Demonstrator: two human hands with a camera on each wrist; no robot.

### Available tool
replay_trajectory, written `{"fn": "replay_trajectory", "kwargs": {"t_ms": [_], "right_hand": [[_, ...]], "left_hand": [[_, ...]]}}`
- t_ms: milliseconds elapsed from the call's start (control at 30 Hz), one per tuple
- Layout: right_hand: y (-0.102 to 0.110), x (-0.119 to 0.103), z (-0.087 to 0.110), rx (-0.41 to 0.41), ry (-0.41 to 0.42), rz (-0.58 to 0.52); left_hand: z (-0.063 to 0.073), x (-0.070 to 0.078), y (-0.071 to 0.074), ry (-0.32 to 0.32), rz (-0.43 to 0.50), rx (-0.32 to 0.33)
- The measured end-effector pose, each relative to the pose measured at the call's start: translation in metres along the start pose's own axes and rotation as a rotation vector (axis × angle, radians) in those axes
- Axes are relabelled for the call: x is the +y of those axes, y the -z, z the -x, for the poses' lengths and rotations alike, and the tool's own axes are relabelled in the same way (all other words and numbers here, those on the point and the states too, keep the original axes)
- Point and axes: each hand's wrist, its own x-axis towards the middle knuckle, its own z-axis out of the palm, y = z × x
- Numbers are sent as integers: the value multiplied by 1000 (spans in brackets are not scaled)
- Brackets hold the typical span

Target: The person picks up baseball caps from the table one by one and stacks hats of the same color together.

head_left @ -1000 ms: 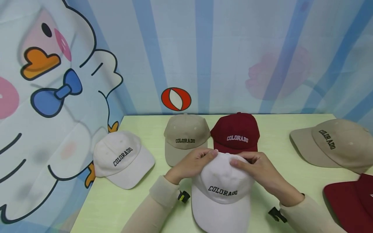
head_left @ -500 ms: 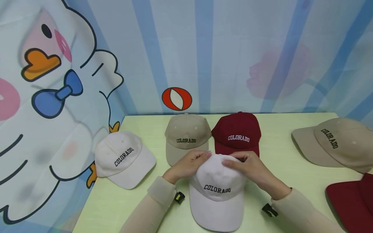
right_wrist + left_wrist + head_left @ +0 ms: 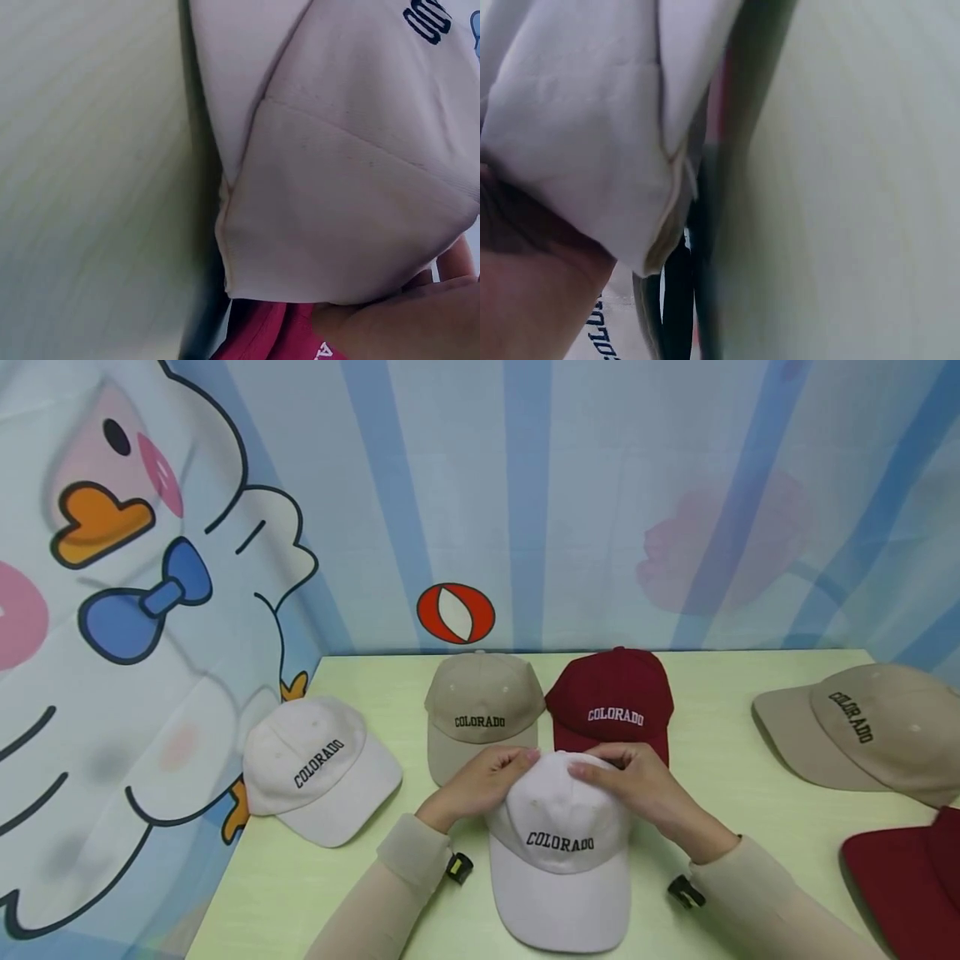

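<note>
A white baseball cap (image 3: 561,906) with dark COLORADO lettering stands at the front middle of the table, brim toward me. My left hand (image 3: 480,785) pinches the left side of its crown top, thumb in front and fingers behind. On the other side my right hand (image 3: 652,793) grips the crown in the same way, its thumb lying over the front panel. In the left wrist view the cap's side panel (image 3: 577,112) fills the upper left, its lower edge close to the table. The right wrist view has the crown (image 3: 337,195) near, fingers partly hidden behind it.
Close behind stand a beige cap (image 3: 483,685) and a dark red cap (image 3: 611,685), side by side. Another white cap (image 3: 322,768) lies at the left, turned rightward. A second beige cap (image 3: 862,735) and a second red cap (image 3: 900,877) are at the right.
Both hands have shifted the white cap slightly left and back, so its whole brim now shows. Over the last half second it has barely moved. The other caps stay in place.
</note>
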Motion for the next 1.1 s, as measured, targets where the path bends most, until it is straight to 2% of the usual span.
{"fn": "replay_trajectory", "kwargs": {"t_ms": [300, 500, 633, 833, 933, 1100], "right_hand": [[-2, 1, -4, 7, 8, 8], [-1, -1, -4, 5, 21, 57], [-1, -6, -4, 21, 57, 89], [-6, -23, 0, 98, 160, 120], [-12, -37, 6, 123, 193, 90], [-31, -55, 18, 132, 247, 2]], "left_hand": [[3, 0, 3, 9, -71, 43], [7, 1, 5, 1, -109, 84], [14, 4, 9, -1, -136, 148], [28, 13, 16, -4, -155, 241], [36, 15, 21, -5, -169, 317], [52, 18, 31, 18, -168, 479]]}}
